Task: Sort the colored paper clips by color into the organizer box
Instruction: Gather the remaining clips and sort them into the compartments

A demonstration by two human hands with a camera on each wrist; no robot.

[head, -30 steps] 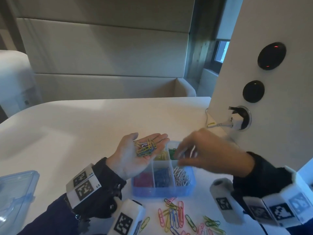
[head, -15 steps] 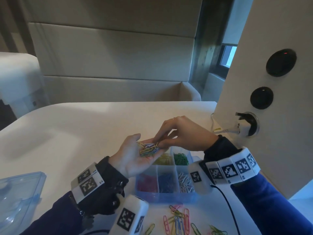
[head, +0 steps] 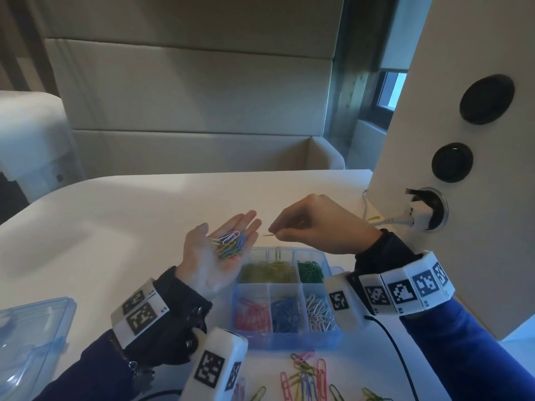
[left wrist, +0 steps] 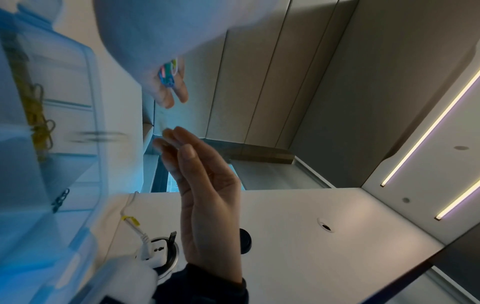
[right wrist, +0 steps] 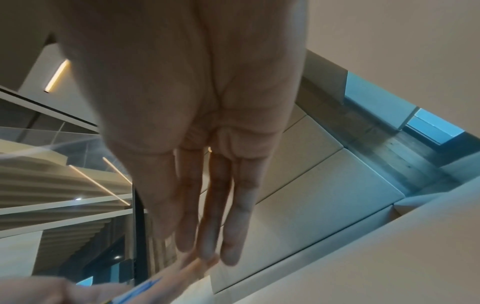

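My left hand [head: 208,256] is held palm up above the table with straight fingers. A small pile of mixed paper clips [head: 228,244] lies on it and shows again in the left wrist view [left wrist: 167,74]. Just right of its fingertips, my right hand [head: 275,231] pinches one yellow paper clip [head: 267,235] over the back of the blue organizer box [head: 286,337]. The box holds yellow [head: 269,272], green [head: 311,270], pink [head: 252,314], blue [head: 285,314] and white [head: 320,312] clips in separate compartments.
Several loose clips [head: 304,377] lie on the white table in front of the box. A clear blue lid [head: 29,342] sits at the left edge. On the right, a wall panel has a white plug [head: 417,215] in it, and a black cable [head: 390,351] runs beside the box.
My right hand went from the box to my left palm, pinched a yellow clip from the pile and drew it off to the right. The left hand stayed palm up.
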